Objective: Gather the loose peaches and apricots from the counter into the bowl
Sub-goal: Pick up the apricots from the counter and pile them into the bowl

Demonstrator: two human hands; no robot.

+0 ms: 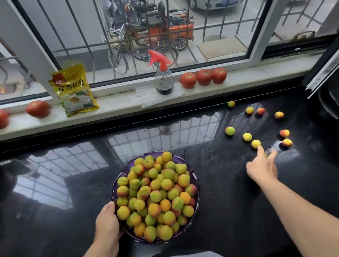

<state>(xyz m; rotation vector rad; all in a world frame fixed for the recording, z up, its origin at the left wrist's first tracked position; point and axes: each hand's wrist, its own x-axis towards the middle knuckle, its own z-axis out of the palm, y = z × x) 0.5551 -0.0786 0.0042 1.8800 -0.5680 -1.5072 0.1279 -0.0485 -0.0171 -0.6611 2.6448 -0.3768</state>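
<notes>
— Reaching our right hand, fingers spread and holding nothing, toward the nearest yellow apricot on the counter?
— Yes; our left hand grips the purple bowl. Next we'd pinch it gently.

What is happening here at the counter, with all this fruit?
A person is gathering small peaches and apricots into a purple bowl, which is already heaped full. The left hand holds the bowl's rim at its near left side. The right hand reaches out to the right, its fingertips at the nearest loose fruit. About nine fruits lie scattered on the black counter there. On the windowsill behind stand tomatoes, a spray bottle and a yellow packet.
</notes>
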